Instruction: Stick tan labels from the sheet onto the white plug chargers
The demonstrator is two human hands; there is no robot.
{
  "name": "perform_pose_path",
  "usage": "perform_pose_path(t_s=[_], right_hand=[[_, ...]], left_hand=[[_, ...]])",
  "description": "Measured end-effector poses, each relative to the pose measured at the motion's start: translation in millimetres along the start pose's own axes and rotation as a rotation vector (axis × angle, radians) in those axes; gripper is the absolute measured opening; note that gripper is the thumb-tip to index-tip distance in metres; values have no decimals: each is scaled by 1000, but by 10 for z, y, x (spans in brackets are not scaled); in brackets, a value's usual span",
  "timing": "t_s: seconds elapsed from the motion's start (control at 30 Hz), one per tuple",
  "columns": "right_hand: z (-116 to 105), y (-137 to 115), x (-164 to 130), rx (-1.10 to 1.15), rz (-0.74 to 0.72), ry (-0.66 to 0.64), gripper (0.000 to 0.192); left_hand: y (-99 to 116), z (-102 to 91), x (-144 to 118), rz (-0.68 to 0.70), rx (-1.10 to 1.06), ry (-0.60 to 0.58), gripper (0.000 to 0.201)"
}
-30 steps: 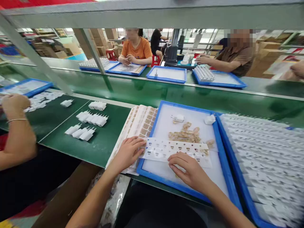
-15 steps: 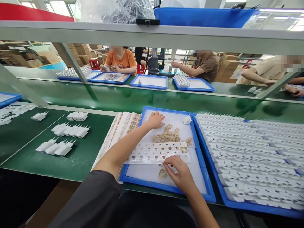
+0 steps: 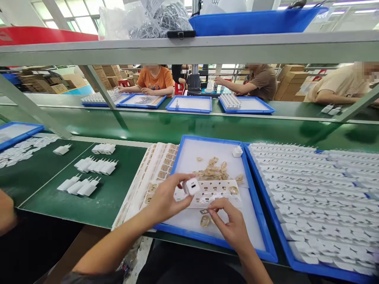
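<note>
My left hand (image 3: 166, 199) holds a small white charger plug (image 3: 192, 185) above the near edge of a blue tray (image 3: 183, 148). My right hand (image 3: 231, 223) pinches a small sticker (image 3: 205, 211) just below the plug. A white sticker sheet (image 3: 217, 193) with punched-out squares lies across the tray under both hands. A heap of peeled tan backings (image 3: 211, 170) sits behind it, and another white plug (image 3: 237, 151) rests at the tray's far right corner.
A stack of sticker sheets (image 3: 151, 173) lies left of the tray. A large blue tray of white plugs (image 3: 314, 189) fills the right. Finished plugs (image 3: 96, 165) stand in rows on the green belt. Other people work across the line. A person's arm (image 3: 6, 211) is at the left edge.
My left hand reached to the tray's far side, took a white plug and brought it back above the sticker sheet. My right hand lifted a sticker off the sheet.
</note>
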State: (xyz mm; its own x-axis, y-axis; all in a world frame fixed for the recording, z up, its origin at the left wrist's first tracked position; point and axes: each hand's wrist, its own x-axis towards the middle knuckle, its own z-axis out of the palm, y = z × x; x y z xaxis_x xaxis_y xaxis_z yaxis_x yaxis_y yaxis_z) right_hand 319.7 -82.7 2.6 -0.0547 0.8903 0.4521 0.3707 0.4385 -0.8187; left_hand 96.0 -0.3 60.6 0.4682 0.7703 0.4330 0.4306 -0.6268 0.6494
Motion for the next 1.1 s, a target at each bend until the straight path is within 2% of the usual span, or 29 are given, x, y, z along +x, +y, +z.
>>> perform_pose_path(t_s=[0.07,0.13,0.2,0.3,0.43,0.53,0.7,1.1], right_hand=[[75,-74,-10,159,50,-48,7],[170,-134,-18,281,74,-73,7],[254,-161,-20,332,79,-51,7],[304,-147,-17,352,91,22,6],[253,-123,-24,349,123,47,5],[222,-144,-21,344,142,58,5],[269,-177,47,288,242,233,4],[355,-213,129,320,297,280,4]], left_hand=[[0,143,-268,-40,-97,56,41],[-23,330,-402,-100,-165,113,38],[-45,498,-447,-135,-200,148,41],[-60,631,-454,-127,-248,100,52],[-103,646,-490,-94,-345,6,54],[-161,657,-535,-82,-355,65,48],[-200,691,-570,-26,-294,192,41],[-131,656,-524,-3,-240,222,36]])
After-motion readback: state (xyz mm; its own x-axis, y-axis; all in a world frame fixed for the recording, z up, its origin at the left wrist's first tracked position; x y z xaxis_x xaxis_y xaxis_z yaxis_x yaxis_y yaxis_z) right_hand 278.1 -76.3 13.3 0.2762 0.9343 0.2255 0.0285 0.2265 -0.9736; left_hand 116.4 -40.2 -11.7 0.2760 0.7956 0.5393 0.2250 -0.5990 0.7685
